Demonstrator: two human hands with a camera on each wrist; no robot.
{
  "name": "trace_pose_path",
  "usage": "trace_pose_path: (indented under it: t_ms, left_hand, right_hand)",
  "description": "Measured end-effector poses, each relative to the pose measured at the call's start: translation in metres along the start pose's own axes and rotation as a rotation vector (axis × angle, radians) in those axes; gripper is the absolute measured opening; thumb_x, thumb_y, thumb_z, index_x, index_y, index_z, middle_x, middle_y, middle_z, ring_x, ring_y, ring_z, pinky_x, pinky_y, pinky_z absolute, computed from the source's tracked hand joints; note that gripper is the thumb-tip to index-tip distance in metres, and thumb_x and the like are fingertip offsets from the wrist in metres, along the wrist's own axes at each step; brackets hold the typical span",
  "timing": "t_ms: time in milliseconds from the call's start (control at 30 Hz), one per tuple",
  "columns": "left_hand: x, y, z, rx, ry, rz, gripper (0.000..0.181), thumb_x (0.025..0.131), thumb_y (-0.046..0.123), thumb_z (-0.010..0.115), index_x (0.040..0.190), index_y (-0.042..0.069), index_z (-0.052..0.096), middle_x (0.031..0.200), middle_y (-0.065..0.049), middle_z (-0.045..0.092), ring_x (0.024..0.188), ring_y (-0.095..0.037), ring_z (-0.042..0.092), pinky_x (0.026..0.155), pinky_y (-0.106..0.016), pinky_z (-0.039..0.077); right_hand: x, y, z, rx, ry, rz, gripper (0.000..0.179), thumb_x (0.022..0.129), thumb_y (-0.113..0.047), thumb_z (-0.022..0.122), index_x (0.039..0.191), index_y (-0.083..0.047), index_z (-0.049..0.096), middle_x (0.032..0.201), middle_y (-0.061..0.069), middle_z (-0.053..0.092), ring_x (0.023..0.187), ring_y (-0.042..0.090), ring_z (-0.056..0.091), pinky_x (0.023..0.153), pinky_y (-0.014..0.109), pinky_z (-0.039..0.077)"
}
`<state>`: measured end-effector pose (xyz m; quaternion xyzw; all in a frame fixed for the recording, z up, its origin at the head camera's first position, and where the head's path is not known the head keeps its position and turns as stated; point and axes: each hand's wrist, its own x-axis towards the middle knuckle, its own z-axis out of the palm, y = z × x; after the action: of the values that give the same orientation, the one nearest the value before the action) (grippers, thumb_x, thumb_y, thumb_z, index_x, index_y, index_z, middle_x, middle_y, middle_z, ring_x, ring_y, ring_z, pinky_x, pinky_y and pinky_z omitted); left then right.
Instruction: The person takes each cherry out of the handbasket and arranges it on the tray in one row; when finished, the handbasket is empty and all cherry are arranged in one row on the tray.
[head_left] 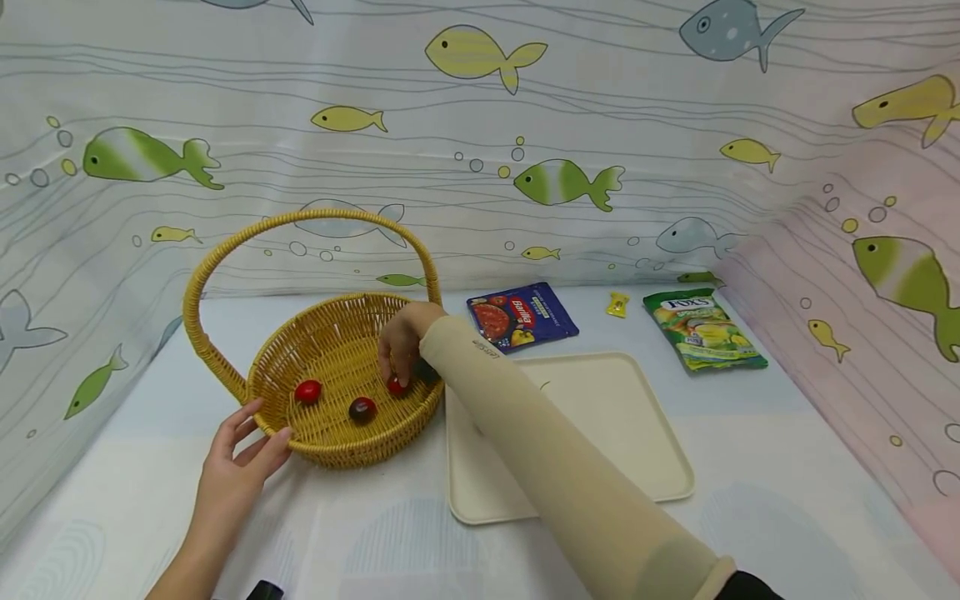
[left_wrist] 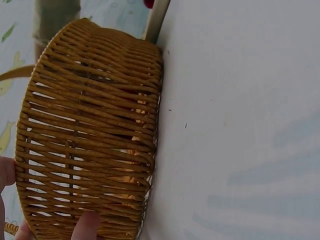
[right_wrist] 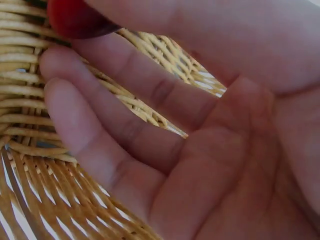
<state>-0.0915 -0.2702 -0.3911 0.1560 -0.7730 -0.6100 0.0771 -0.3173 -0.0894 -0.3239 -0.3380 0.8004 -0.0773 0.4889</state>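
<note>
The right wrist view shows what the head view half hides: the right hand (head_left: 407,333) pinches a red fruit (right_wrist: 77,21) at its fingertips, its remaining fingers extended above the weave of the basket (head_left: 352,452). From the head, that fruit peeks out under the fingers, with a red fruit at left (head_left: 307,392) and a darker fruit (head_left: 362,410) lying apart on the basket floor. The left wrist view alone shows the basket's outer wall up close, a fingertip of the left hand (head_left: 238,467) against it; that hand grips the near-left rim. A bit of red also shows there beside a pale edge, too cropped to identify.

"Barilla" reads on the blue pouch (head_left: 522,317), "FOX'S" on the green packet (head_left: 705,329); the lettering on the beige sleeve (head_left: 555,450) is too small to read. A yellow wrapper (head_left: 617,305) lies between them, near the tabletop's (head_left: 750,433) far edge.

The sleeve crosses the cream tray (head_left: 637,417), just beside the basket. White surface runs from the tray to the right edge and before the basket.
</note>
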Motion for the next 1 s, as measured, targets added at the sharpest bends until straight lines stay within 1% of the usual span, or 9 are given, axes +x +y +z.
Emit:
trace_pose_path:
  t_ms: [100,300,333,367,433,533,700,800,1000]
  left_hand:
    - [0.001,-0.001,-0.001,0.009,-0.005,0.0,0.071,0.089,0.024,0.065,0.146,0.013,0.023,0.144,-0.023,0.018,0.105,-0.005,0.047,0.071,-0.014,0.052]
    - [0.013,-0.025,-0.008,0.024,-0.009,0.029,0.072,0.087,0.028,0.067,0.146,0.022,0.027,0.144,-0.023,0.017,0.112,-0.011,0.049,0.071,-0.017,0.053]
    - [0.014,-0.029,-0.009,0.019,-0.009,0.035,0.072,0.087,0.029,0.068,0.146,0.023,0.027,0.144,-0.023,0.017,0.11,-0.009,0.05,0.071,-0.018,0.053]
    - [0.016,-0.032,-0.01,0.012,-0.013,0.035,0.072,0.087,0.028,0.068,0.146,0.023,0.027,0.145,-0.023,0.017,0.114,-0.015,0.049,0.071,-0.018,0.053]
    - [0.019,-0.038,-0.01,0.006,-0.005,0.036,0.071,0.086,0.029,0.069,0.145,0.025,0.029,0.144,-0.022,0.018,0.109,-0.009,0.05,0.071,-0.018,0.053]
    - [0.021,-0.041,-0.011,0.011,-0.002,0.038,0.071,0.086,0.03,0.069,0.145,0.027,0.029,0.144,-0.022,0.018,0.11,-0.009,0.049,0.071,-0.018,0.053]
    - [0.019,-0.034,-0.009,0.05,-0.007,0.038,0.071,0.087,0.032,0.067,0.146,0.026,0.027,0.145,-0.024,0.017,0.113,-0.014,0.048,0.072,-0.019,0.053]
    - [0.013,-0.023,-0.007,0.042,-0.012,0.006,0.072,0.087,0.031,0.066,0.146,0.023,0.025,0.146,-0.023,0.015,0.116,-0.019,0.046,0.072,-0.017,0.053]
    - [0.002,-0.004,-0.004,0.016,-0.03,-0.008,0.074,0.09,0.026,0.064,0.148,0.014,0.021,0.146,-0.026,0.012,0.097,0.004,0.046,0.07,-0.014,0.052]
  right_hand:
    - [0.0,-0.001,0.0,0.005,0.024,-0.011,0.021,0.084,-0.008,0.071,0.103,-0.014,0.066,0.097,0.0,0.061,0.077,0.009,0.053,0.061,0.02,0.046]
    - [-0.002,-0.01,-0.002,0.084,0.055,-0.103,0.023,0.083,-0.001,0.069,0.104,-0.011,0.064,0.103,0.007,0.061,0.083,0.015,0.062,0.073,0.025,0.054]
    - [-0.004,-0.012,-0.002,0.08,0.062,-0.122,0.023,0.083,0.0,0.069,0.104,-0.01,0.064,0.103,0.008,0.061,0.082,0.015,0.062,0.075,0.026,0.054]
    - [-0.007,-0.014,-0.002,0.07,0.073,-0.141,0.023,0.082,0.001,0.068,0.103,-0.008,0.064,0.102,0.008,0.061,0.081,0.015,0.061,0.076,0.028,0.054]
    - [-0.015,-0.018,0.0,0.028,0.096,-0.181,0.023,0.083,0.001,0.068,0.103,-0.008,0.063,0.099,0.007,0.062,0.078,0.013,0.06,0.077,0.03,0.054]
    - [-0.029,-0.02,0.003,-0.031,0.13,-0.251,0.021,0.083,0.0,0.068,0.102,-0.007,0.061,0.093,0.007,0.063,0.072,0.013,0.058,0.073,0.032,0.053]
    - [-0.059,-0.013,0.012,-0.142,0.242,-0.397,0.022,0.082,-0.005,0.069,0.102,-0.008,0.059,0.091,0.005,0.063,0.074,0.014,0.057,0.063,0.025,0.049]
    - [-0.076,-0.004,0.021,-0.185,0.342,-0.451,0.025,0.083,-0.009,0.07,0.106,-0.011,0.061,0.095,0.0,0.061,0.085,0.012,0.057,0.069,0.022,0.049]
    - [-0.104,0.022,0.043,-0.225,0.468,-0.529,0.028,0.085,-0.011,0.069,0.112,-0.009,0.064,0.1,-0.001,0.06,0.082,0.008,0.057,0.071,0.019,0.049]
